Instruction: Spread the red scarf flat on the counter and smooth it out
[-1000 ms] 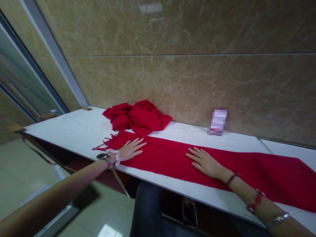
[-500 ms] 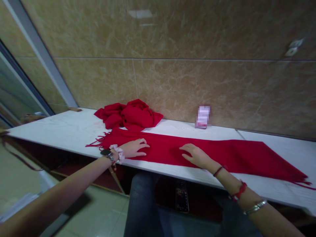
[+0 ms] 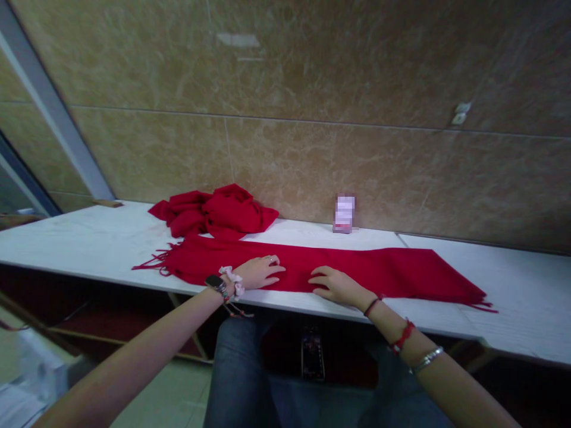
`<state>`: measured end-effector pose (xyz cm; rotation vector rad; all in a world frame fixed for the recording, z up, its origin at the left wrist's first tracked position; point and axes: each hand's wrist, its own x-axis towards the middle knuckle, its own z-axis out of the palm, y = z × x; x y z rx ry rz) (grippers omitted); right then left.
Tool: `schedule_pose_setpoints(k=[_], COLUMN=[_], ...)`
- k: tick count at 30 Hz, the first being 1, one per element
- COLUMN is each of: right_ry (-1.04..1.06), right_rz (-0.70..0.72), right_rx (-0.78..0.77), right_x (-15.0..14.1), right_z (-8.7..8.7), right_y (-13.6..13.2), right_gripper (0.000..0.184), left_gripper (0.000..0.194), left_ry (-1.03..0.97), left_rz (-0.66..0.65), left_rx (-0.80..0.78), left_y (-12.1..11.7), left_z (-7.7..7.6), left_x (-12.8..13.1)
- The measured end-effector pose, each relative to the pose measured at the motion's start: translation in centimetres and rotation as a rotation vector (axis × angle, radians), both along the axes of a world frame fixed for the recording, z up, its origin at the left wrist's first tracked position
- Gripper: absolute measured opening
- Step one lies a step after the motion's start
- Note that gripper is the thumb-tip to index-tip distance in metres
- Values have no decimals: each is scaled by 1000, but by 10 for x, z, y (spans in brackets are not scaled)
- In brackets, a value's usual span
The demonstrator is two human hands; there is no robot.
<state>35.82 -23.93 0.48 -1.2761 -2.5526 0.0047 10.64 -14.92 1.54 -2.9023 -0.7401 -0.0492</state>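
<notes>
A long red scarf [image 3: 383, 270] lies folded lengthwise along the white tabletop, its loose fringe at the left end and a slanted, tasselled tip at the right. My left hand [image 3: 259, 272] rests on its middle with fingers apart, palm down. A short gap to the right, my right hand [image 3: 335, 286] also lies on the cloth, fingers spread and slightly bent. Neither hand grips the fabric. Behind the fringed end sits a crumpled heap of red cloth [image 3: 223, 211].
The white tabletop [image 3: 89, 238] runs along a tan marbled wall [image 3: 285, 160]. Against that wall leans a small blurred upright object [image 3: 344, 213]. A phone [image 3: 312, 355] lies below the table edge, near my legs. Open shelves [image 3: 89, 324] are under the table.
My view has turned a little to the right. On the scarf, my left hand has slid rightward, and the two hands are now closer together.
</notes>
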Motion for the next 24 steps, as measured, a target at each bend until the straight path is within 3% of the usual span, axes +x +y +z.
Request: schedule_pose_setpoints(k=[6,14,19,24], right_ry=[-23,-158,-253,-184], right_rz=[13,113,74,4], right_rx=[29,23,46,47], right_x=[-2,-53,-63,-60], right_z=[1,17,16,10], right_y=[2,20,21,18], right_gripper=[28,24,21,21], left_gripper=[34,39,39,30], left_ry=[119,285,253,242], left_rz=[54,44,116,174], left_rx=[44,149,187,223], left_y=[-9,-5,1,2], left_z=[13,20,16,29], left_x=[-11,-34,-47,-62])
